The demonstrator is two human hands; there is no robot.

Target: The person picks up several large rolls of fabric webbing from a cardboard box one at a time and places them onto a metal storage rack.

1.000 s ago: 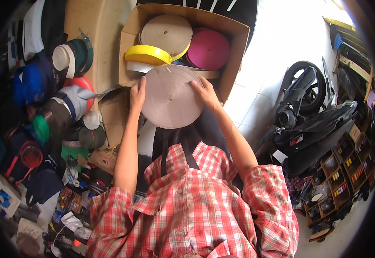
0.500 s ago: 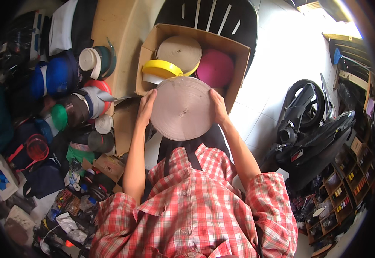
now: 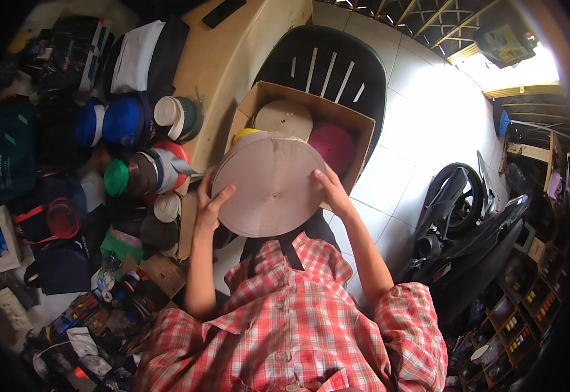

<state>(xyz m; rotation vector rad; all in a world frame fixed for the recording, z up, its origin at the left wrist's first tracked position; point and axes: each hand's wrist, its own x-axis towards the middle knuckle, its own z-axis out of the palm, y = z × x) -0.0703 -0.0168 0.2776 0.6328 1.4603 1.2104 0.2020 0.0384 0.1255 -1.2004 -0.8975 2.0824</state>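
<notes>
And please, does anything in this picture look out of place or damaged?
The large beige roll between the left hand and right hand shows no obvious damage. What looks untidy is the lower-left pile, where small items lie jumbled together. A grey strap end also juts out loose.

Item: my shirt was red-and-white plaid, with round buttons down its front. Item: my sleeves matched that plaid and ended near the elbows. Item: my trousers were dark. Item: my left hand and right hand were bare.
</notes>
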